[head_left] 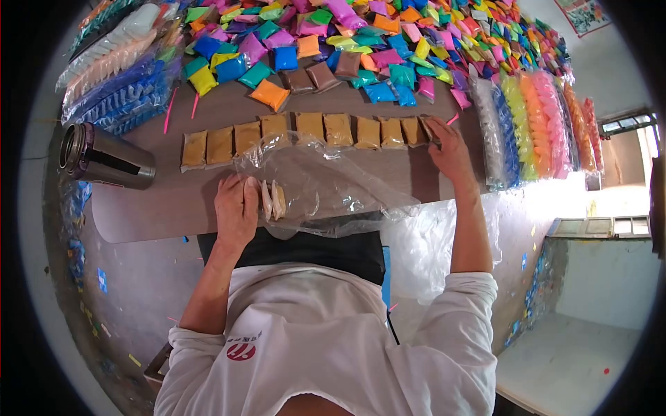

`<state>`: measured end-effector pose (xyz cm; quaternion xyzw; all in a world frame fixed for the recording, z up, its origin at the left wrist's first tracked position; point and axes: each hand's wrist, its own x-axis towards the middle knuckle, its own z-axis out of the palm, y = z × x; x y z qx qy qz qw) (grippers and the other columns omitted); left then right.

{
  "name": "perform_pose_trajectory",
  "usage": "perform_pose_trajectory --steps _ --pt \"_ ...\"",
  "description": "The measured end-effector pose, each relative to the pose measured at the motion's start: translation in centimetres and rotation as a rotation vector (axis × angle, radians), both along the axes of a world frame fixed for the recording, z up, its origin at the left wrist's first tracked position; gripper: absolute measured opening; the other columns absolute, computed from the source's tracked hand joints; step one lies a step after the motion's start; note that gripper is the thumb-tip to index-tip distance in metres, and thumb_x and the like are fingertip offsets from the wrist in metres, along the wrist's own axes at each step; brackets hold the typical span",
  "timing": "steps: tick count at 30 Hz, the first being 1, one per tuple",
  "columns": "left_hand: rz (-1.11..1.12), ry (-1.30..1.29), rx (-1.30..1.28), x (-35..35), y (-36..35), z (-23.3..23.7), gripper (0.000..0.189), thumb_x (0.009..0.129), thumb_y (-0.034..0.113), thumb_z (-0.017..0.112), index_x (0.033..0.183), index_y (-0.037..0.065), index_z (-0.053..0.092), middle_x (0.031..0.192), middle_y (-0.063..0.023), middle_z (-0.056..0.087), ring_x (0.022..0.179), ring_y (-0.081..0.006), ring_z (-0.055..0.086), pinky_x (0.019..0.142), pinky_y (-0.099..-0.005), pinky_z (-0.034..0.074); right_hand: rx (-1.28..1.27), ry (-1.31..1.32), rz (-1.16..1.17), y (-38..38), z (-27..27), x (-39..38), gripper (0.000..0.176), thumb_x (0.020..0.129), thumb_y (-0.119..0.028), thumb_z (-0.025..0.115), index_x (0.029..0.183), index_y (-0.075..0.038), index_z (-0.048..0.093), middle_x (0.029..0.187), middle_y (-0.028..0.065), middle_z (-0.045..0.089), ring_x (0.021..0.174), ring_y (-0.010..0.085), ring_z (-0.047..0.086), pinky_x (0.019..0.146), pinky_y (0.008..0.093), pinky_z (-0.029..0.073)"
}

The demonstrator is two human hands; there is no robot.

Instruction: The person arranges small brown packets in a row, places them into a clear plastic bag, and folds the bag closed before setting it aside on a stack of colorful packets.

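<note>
A row of several tan packets (309, 128) lies across the table. My right hand (447, 149) is at the row's right end, its fingers on the last packet (414, 130). Near the table's front edge, my left hand (236, 206) is closed at the side of a clear plastic bag (326, 184). A few pale packets (272, 200) stand on edge inside the bag, against my left fingers. The bag spreads to the right below the row. What the left fingertips pinch is hard to make out.
Many colourful packets (368, 41) are heaped at the back of the brown table (159, 208). A steel flask (111, 158) lies at the left. Bagged rows of packets stand at the back left and at the right (541, 125). Pink sticks (171, 111) lie at the left.
</note>
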<state>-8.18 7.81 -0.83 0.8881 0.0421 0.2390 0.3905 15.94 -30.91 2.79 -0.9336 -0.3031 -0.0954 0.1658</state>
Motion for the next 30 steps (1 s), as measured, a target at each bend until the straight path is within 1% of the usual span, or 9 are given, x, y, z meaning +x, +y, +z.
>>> perform_pose_trajectory --steps 4,7,10,13,19,22,25,28,30 --pt "0.008 -0.062 0.017 0.2 -0.3 0.1 0.026 0.1 0.012 0.046 0.08 0.0 0.057 0.08 -0.0146 0.059 0.078 -0.0372 0.055 0.074 -0.0453 0.041 0.041 0.019 0.019 -0.7 0.3 0.4 0.048 0.084 -0.002 0.062 0.132 -0.008 0.059 0.133 0.0165 0.061 0.116 0.0383 0.059 0.1 0.0441 0.048" --pt "0.003 -0.025 0.009 0.1 -0.1 0.0 0.024 0.1 0.011 0.046 0.081 0.001 0.057 0.08 -0.0147 0.059 0.078 -0.0375 0.055 0.074 -0.0456 0.041 0.112 0.27 -0.283 -0.3 1.8 0.1 0.043 0.087 -0.004 0.061 0.13 -0.006 0.06 0.129 0.0186 0.062 0.113 0.0387 0.06 0.1 0.0438 0.048" --pt "-0.013 -0.024 0.009 0.1 -0.1 0.1 0.023 0.1 0.012 0.047 0.082 0.001 0.057 0.08 -0.0145 0.059 0.078 -0.0375 0.054 0.073 -0.0456 0.04 0.24 0.117 -0.143 1.2 2.4 -1.7 0.039 0.088 -0.005 0.061 0.128 -0.003 0.061 0.123 0.0201 0.065 0.111 0.0386 0.061 0.101 0.0444 0.048" --pt "-0.003 -0.022 0.004 0.2 -0.1 0.1 0.024 0.1 0.012 0.047 0.08 0.002 0.057 0.079 -0.0137 0.058 0.078 -0.0368 0.054 0.073 -0.0454 0.04 0.09 -0.155 0.086 2.6 0.8 -2.0 0.046 0.085 -0.004 0.064 0.13 -0.001 0.058 0.125 0.0192 0.063 0.112 0.0394 0.061 0.102 0.0449 0.047" --pt "-0.002 -0.032 -0.019 0.1 -0.2 0.1 0.028 0.1 0.013 0.048 0.074 0.002 0.056 0.076 -0.0125 0.057 0.076 -0.0354 0.053 0.074 -0.0445 0.04 0.047 -0.048 0.085 3.4 0.0 -2.1 0.062 0.076 -0.005 0.07 0.136 -0.002 0.052 0.136 0.0186 0.056 0.116 0.0421 0.058 0.103 0.0451 0.047" --pt "-0.004 -0.017 -0.043 0.1 -0.2 0.3 0.029 0.099 0.012 0.049 0.073 0.002 0.056 0.076 -0.0128 0.057 0.076 -0.0353 0.053 0.074 -0.0442 0.04 0.048 -0.071 0.088 3.1 -0.9 -0.4 0.06 0.077 -0.004 0.069 0.134 -0.001 0.052 0.131 0.0194 0.06 0.114 0.0421 0.059 0.096 0.0455 0.05" --pt "0.003 -0.044 -0.041 0.1 -0.2 0.0 0.028 0.099 0.011 0.049 0.073 0.002 0.056 0.075 -0.013 0.057 0.076 -0.0354 0.053 0.073 -0.0443 0.04 0.128 0.023 0.004 3.4 -0.8 0.5 0.053 0.081 -0.005 0.067 0.132 -0.002 0.053 0.123 0.0201 0.063 0.106 0.0429 0.063 0.088 0.0465 0.052" --pt "-0.001 -0.015 -0.032 -0.1 0.0 0.1 0.028 0.099 0.011 0.05 0.074 0.002 0.057 0.076 -0.0136 0.057 0.077 -0.0356 0.054 0.074 -0.0445 0.04 0.462 0.031 -0.097 3.2 0.6 -0.4 0.045 0.086 -0.007 0.065 0.13 -0.002 0.056 0.112 0.0146 0.067 0.092 0.0322 0.069 0.077 0.0394 0.053" --pt "0.01 -0.064 -0.037 0.1 -0.3 0.3 0.027 0.098 0.011 0.05 0.074 0.002 0.057 0.076 -0.0139 0.058 0.078 -0.0358 0.055 0.075 -0.0445 0.041 0.857 0.211 -0.156 4.2 3.8 -3.3 0.04 0.09 -0.009 0.063 0.13 -0.003 0.057 0.109 0.007 0.066 0.088 0.0171 0.065 0.074 0.0299 0.051"
